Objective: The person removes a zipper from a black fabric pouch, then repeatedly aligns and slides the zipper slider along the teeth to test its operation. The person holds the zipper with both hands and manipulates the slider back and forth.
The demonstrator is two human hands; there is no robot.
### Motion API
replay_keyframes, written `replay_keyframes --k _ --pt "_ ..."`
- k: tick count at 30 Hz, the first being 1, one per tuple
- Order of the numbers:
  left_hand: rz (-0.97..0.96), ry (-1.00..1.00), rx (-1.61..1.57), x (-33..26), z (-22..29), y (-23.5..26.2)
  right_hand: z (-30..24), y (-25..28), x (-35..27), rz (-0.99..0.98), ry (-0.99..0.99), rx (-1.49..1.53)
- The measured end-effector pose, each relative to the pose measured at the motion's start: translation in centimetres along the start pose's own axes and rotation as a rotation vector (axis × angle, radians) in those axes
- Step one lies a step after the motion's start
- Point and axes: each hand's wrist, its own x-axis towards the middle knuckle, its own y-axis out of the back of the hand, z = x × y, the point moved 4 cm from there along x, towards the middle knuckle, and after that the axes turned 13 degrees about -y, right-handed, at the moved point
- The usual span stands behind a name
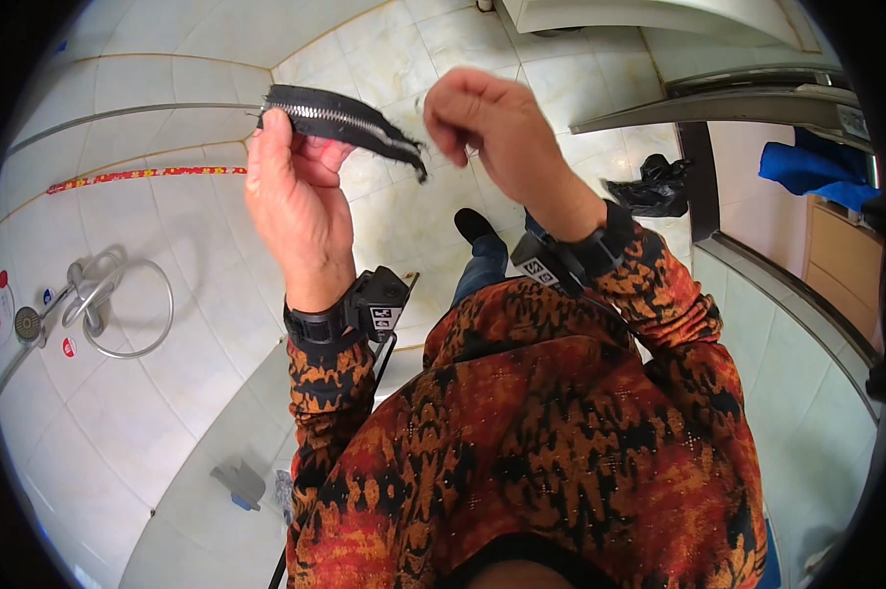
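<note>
My left hand [296,191] is raised in front of me and pinches one end of a short black zipper strip [350,122] with silver teeth. The strip sticks out to the right and its frayed end droops near my right hand [492,123]. My right hand is curled with fingertips pinched together just beside that loose end; whether it touches the strip or holds something tiny I cannot tell. Both wrists carry black bands with small black devices. My sleeves are orange and black patterned.
I stand in a tiled bathroom. A shower head with its coiled metal hose [109,304] hangs on the left wall. A black bag [654,187] lies on the floor by a doorway on the right. My black shoe [474,226] shows below my hands.
</note>
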Motion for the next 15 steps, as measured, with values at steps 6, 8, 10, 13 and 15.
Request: replay_keyframes --k 6,8,10,13,15 --pt "0.092 -0.005 0.006 -0.9 -0.7 -0.6 3.9 -2.2 -0.4 -0.092 -0.182 0.103" --pt "0.097 -0.002 0.014 -1.3 -1.1 -1.2 4.1 -2.3 0.0 -0.062 -0.201 0.246" --pt "0.096 -0.017 0.036 -1.8 -1.4 -1.6 3.9 -2.7 0.3 -0.13 -0.187 0.358" --pt "0.023 0.104 0.047 -2.6 -1.5 -1.6 3.9 -3.1 0.7 -0.201 -0.205 0.533" --pt "0.036 0.092 0.061 -2.7 -2.3 -1.7 3.9 -3.3 0.9 -0.233 -0.214 0.612"
